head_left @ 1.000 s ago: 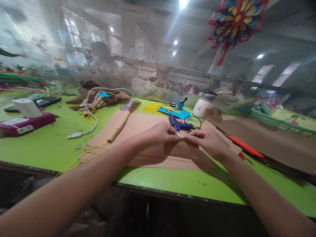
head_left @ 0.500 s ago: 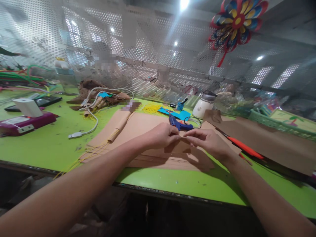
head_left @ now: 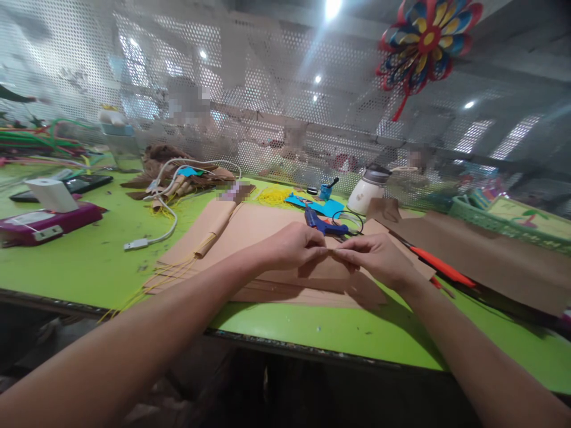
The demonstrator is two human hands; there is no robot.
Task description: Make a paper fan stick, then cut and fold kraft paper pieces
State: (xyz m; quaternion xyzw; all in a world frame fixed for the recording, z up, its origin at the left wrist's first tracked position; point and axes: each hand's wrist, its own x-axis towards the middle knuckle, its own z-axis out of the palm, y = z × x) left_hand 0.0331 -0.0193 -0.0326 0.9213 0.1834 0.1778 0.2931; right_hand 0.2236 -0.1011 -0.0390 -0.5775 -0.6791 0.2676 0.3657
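Over a stack of brown paper sheets, my left hand and my right hand meet almost fingertip to fingertip. Each pinches an edge of a small piece of brown paper, mostly covered by the fingers. A darker patch lies below the hands; I cannot tell paper from shadow there. Just behind the fingers rests a blue glue gun with a black cord. To the left, a rolled brown paper piece with yellow strings lies across the stack.
A white USB cable and a purple power strip are at left. Blue paper and a white bottle stand behind. At right are orange-handled scissors, large brown paper and a green basket.
My right fingertips have moved slightly left and down, closing up to the left ones. The small brown paper is now more hidden between them. Other things have not moved.
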